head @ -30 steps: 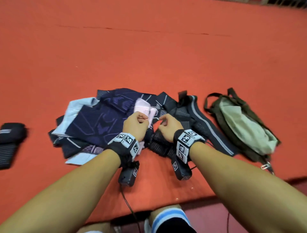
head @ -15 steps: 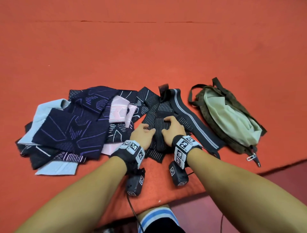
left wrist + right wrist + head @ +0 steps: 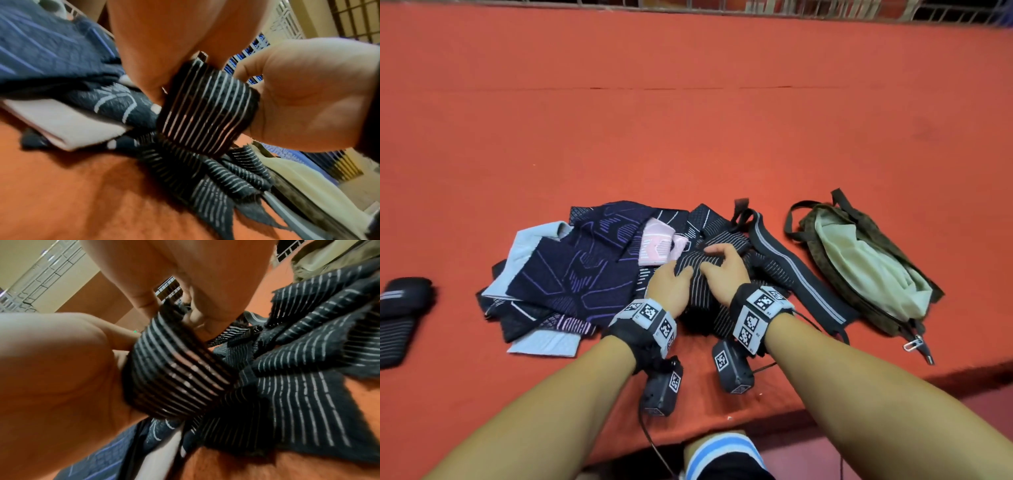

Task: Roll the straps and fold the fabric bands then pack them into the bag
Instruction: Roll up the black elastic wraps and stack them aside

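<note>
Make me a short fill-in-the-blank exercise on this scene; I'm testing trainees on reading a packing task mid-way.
1. Both hands, left hand and right hand, grip a black strap with thin ____ stripes.
2. The olive bag lies to the ____ of the fabric pile.
3. The table is covered in ____ cloth.
4. A folded ____ band lies on the dark navy fabrics.

Missing words: white; right; red; pink

— Head view: even, warm indoor light, soft shadows under the forearms, edges bowed by the wide lens.
— Wrist views: dimmer, smeared with motion blur, near hands out of focus.
</note>
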A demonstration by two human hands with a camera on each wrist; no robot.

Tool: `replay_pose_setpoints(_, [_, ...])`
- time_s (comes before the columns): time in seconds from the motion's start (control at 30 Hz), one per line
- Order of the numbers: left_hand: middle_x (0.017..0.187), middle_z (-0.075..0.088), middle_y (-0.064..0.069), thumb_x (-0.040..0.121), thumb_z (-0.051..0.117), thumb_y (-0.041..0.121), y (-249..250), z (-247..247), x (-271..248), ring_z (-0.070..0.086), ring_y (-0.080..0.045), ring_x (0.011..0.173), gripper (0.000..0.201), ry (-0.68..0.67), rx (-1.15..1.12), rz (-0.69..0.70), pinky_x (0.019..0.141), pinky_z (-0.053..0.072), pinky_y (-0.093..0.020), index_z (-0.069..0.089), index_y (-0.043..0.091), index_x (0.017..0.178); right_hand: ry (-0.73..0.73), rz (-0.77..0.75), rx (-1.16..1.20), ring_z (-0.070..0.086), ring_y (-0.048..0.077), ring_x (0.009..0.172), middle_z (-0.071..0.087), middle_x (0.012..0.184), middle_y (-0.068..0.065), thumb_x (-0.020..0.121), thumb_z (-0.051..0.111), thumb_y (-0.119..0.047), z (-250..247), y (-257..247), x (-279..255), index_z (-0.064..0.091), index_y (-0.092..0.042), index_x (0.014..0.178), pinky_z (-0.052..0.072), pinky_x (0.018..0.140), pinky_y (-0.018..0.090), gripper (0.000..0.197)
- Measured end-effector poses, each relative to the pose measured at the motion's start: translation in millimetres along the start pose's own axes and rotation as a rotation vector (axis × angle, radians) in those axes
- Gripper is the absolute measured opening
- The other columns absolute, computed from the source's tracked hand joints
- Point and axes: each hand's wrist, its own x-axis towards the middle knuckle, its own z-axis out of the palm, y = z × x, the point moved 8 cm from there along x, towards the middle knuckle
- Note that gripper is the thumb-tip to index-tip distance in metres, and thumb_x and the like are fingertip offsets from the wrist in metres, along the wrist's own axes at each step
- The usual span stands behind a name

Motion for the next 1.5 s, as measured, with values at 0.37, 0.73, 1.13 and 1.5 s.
replay_pose_setpoints(0.37, [0.076,0.076,0.003,0.088,0.072,0.013,-36.8,-115.1,-50.7,0.067,-0.007,0.068,0.013,-0.152,0.030,-0.031,0.074,0.048,-0.023,0.076,0.016,0.077,0.039,0.079,0.163,0.060,0.018,0.109,0.058,0.136,0.008,0.087,0.064,0.000,30.7,-5.8,-7.2,0.048,-0.016,0.147,0.048,0.092,0.021,0.064])
replay_pose_setpoints(0.73, [0.072,0.075,0.003,0.085,0.078,0.035,-51.0,-192.1,-100.6,0.067,-0.008,0.063,0.023,-0.054,0.141,-0.028,0.064,0.049,-0.021,0.075,0.013,0.077,0.144,0.013,0.249,0.062,0.016,0.106,0.059,0.133,0.004,0.084,0.065,0.002,20.1,-37.4,-24.6,0.040,-0.018,0.151,0.051,0.096,0.026,0.074])
replay_pose_setpoints(1.13, [0.097,0.076,0.005,0.085,0.063,0.009,-66.2,-240.6,-110.2,0.067,-0.018,0.096,0.025,0.267,0.452,0.134,0.084,0.049,-0.029,0.079,0.024,0.097,0.159,0.172,0.429,0.068,0.015,0.065,0.076,0.084,0.005,0.078,0.053,0.010,11.2,-20.5,-31.3,0.068,-0.013,0.122,0.056,0.058,0.026,0.051])
replay_pose_setpoints(1.5, [0.079,0.075,0.008,0.072,0.060,0.033,-111.1,-201.5,-129.2,0.067,-0.014,0.081,0.026,-0.097,0.437,-0.116,0.079,0.048,-0.028,0.072,0.037,0.050,0.072,0.429,0.015,0.061,0.036,0.099,0.060,0.108,0.019,0.098,0.040,-0.008,13.5,43.6,-47.8,0.058,0.003,0.111,0.054,0.089,0.046,0.025])
